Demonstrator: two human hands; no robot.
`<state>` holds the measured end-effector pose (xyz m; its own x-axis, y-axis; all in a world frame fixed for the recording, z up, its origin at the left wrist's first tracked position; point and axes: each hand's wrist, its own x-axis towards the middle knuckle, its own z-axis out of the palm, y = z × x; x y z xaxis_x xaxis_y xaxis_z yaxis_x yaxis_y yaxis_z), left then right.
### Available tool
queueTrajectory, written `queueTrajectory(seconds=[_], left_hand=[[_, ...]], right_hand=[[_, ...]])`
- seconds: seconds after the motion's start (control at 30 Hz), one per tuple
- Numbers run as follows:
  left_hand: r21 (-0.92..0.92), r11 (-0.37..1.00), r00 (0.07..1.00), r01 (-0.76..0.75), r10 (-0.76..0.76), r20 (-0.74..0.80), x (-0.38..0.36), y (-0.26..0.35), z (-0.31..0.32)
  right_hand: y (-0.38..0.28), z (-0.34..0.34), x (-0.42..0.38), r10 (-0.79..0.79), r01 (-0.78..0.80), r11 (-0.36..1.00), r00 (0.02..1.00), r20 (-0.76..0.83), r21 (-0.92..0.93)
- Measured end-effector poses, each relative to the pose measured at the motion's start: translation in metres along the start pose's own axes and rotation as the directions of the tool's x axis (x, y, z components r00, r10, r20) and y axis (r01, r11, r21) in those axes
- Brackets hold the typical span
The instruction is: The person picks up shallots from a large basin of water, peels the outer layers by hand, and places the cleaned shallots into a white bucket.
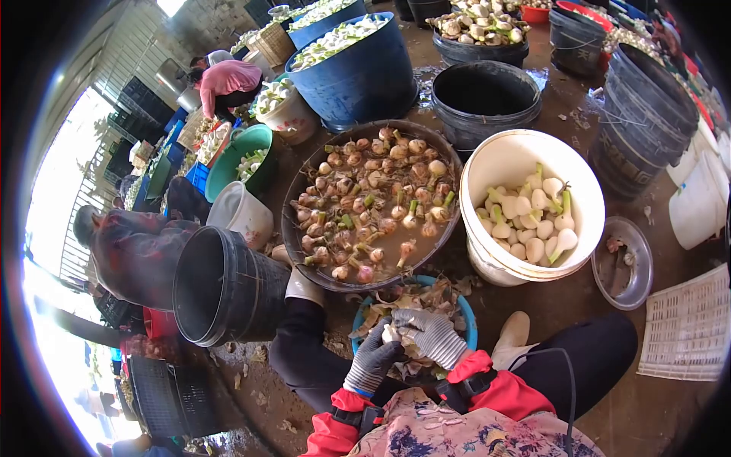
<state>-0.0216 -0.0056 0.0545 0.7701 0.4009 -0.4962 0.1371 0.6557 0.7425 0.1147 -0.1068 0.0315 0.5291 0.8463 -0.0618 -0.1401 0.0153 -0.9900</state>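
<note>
My left hand [373, 358], in a grey striped glove, grips a pale garlic bulb [391, 333] over a blue basin [470, 324] of papery skins. From the other side, my right hand [432, 335], gloved alike, has its bent fingers closed against the same bulb; the fingers partly cover it. Just beyond lies a wide dark tub [291, 244] of brown water with many unpeeled garlic bulbs [373, 179] floating in it. To its right stands a white bucket [487, 259] holding peeled white bulbs [533, 213] with short green stems.
A black bucket [255, 282] leans at the left near a white bucket [242, 213]. On the right are a clear bowl [643, 259], a white plastic basket [685, 324] and stacked black buckets [640, 122]. Behind, a large blue tub [358, 76] holds garlic. Other people crouch at the left.
</note>
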Motion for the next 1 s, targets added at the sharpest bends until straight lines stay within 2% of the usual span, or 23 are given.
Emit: queueTrajectory(seconds=[0.03, 0.07, 0.1, 0.13, 0.23, 0.3, 0.33, 0.37, 0.4, 0.47, 0.53, 0.57, 0.63, 0.67, 0.73, 0.77, 0.8, 0.83, 0.87, 0.9, 0.93, 0.97, 1.0], left_hand=[[0.114, 0.993, 0.999, -0.031, 0.032, -0.005, 0.002, -0.001, -0.001], [0.114, 0.993, 0.999, -0.031, 0.032, -0.005, 0.003, -0.001, -0.003], [0.206, 0.978, 1.000, -0.020, 0.021, -0.003, 0.005, -0.001, -0.003], [0.297, 0.955, 1.000, -0.010, 0.011, -0.001, 0.006, 0.001, -0.002], [0.292, 0.956, 0.999, 0.003, -0.014, 0.035, 0.006, 0.007, 0.002], [0.254, 0.967, 0.999, -0.032, 0.027, 0.021, 0.011, 0.009, 0.002], [0.218, 0.974, 0.998, -0.065, 0.064, 0.009, 0.014, 0.011, 0.004], [0.148, 0.986, 0.990, -0.083, 0.098, -0.097, 0.009, 0.018, 0.017], [0.148, 0.986, 0.991, -0.082, 0.097, -0.095, 0.014, 0.014, 0.010], [0.124, 0.981, 0.976, -0.147, 0.164, -0.140, 0.024, 0.009, -0.003], [0.181, 0.970, 0.967, -0.163, 0.193, -0.166, 0.030, -0.003, -0.006], [0.292, 0.936, 0.952, -0.196, 0.253, -0.173, 0.035, -0.008, -0.010], [0.551, 0.810, 0.923, -0.202, 0.345, -0.169, 0.037, -0.005, -0.012], [0.550, 0.810, 0.923, -0.203, 0.346, -0.169, 0.036, 0.000, -0.010], [0.281, 0.933, 0.930, -0.225, 0.292, -0.225, 0.034, 0.011, -0.003], [0.204, 0.951, 0.929, -0.234, 0.280, -0.242, 0.034, 0.013, 0.000], [0.204, 0.951, 0.928, -0.234, 0.281, -0.246, 0.032, 0.013, 0.001], [0.309, 0.900, 0.908, -0.306, 0.374, -0.190, 0.030, 0.014, 0.001], [0.406, 0.833, 0.880, -0.376, 0.458, -0.125, 0.029, 0.014, 0.000], [0.407, 0.833, 0.879, -0.374, 0.458, -0.130, 0.030, 0.012, -0.006], [0.061, 0.952, 0.931, -0.302, 0.308, -0.198, 0.034, 0.008, -0.018], [-0.297, 0.934, 0.968, -0.200, 0.141, -0.206, 0.037, 0.006, -0.028], [-0.617, 0.783, 0.988, -0.083, -0.016, -0.152, 0.039, 0.004, -0.036]], right_hand=[[-0.001, 0.004, -0.002, -0.084, 0.078, 0.986, 0.996, -0.032, -0.146], [-0.003, 0.007, -0.002, -0.170, 0.148, 0.945, 0.984, -0.051, -0.292], [-0.004, 0.010, -0.002, -0.130, 0.102, 0.940, 0.989, -0.063, -0.327], [-0.004, 0.009, -0.002, -0.130, 0.103, 0.939, 0.989, -0.064, -0.327], [0.004, 0.009, 0.001, -0.127, 0.098, 0.930, 0.990, -0.059, -0.355], [0.023, 0.009, 0.005, -0.265, 0.214, 0.939, 0.949, -0.171, -0.271], [0.021, 0.008, 0.005, -0.268, 0.216, 0.938, 0.948, -0.170, -0.271], [0.019, 0.006, 0.003, -0.124, 0.093, 0.980, 0.976, -0.176, -0.175], [0.017, 0.004, 0.002, 0.023, -0.037, 0.996, 0.985, -0.170, -0.079], [0.007, 0.003, 0.002, 0.036, -0.051, 0.995, 0.985, -0.166, -0.086], [0.002, 0.003, 0.002, -0.053, 0.023, 0.979, 0.988, -0.144, -0.201], [0.005, 0.005, 0.002, -0.050, 0.021, 0.980, 0.989, -0.141, -0.198], [0.005, 0.006, 0.003, -0.101, 0.092, 0.992, 0.990, -0.101, -0.090], [0.002, 0.003, 0.003, -0.102, 0.093, 0.992, 0.990, -0.100, -0.091], [-0.009, -0.007, 0.001, -0.015, 0.014, 1.000, 0.997, -0.069, -0.006], [-0.019, -0.013, 0.001, 0.135, -0.127, 0.980, 0.990, -0.044, 0.152], [-0.024, -0.016, 0.000, 0.135, -0.128, 0.980, 0.990, -0.039, 0.153], [-0.027, -0.017, -0.001, 0.184, -0.143, 0.894, 0.981, -0.057, 0.425], [-0.028, -0.019, 0.000, 0.236, -0.138, 0.736, 0.970, -0.061, 0.663], [-0.023, -0.023, 0.003, 0.145, -0.041, 0.553, 0.988, -0.047, 0.832], [-0.026, -0.028, 0.003, 0.147, -0.047, 0.553, 0.988, -0.042, 0.832], [-0.034, -0.034, 0.003, 0.108, 0.014, 0.479, 0.991, -0.074, 0.878], [-0.037, -0.038, 0.003, 0.070, 0.073, 0.398, 0.992, -0.110, 0.915]])
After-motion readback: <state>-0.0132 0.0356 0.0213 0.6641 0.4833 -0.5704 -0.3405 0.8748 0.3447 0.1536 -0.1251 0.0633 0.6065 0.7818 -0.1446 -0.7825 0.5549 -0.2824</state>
